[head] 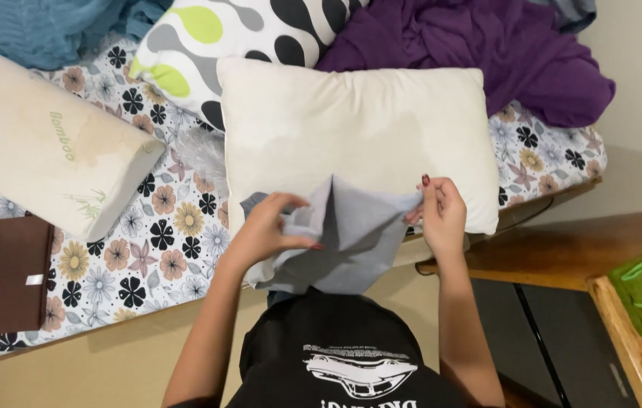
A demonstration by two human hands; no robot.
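Hands on the grey pillowcase (343,234) now, which hangs in front of us over the near edge of the white pillow (358,128) on the bed (147,234). Our left hand (268,227) pinches one side of its mouth, our right hand (442,208) pinches the other. We'd say hold both edges wide, keep the opening square to the pillow's corner, and don't let the fabric twist.

A grey pillowcase (343,234), limp and creased, is held open at the bed's (147,249) near edge, its top overlapping the lower edge of a bare cream pillow (358,128) lying flat.
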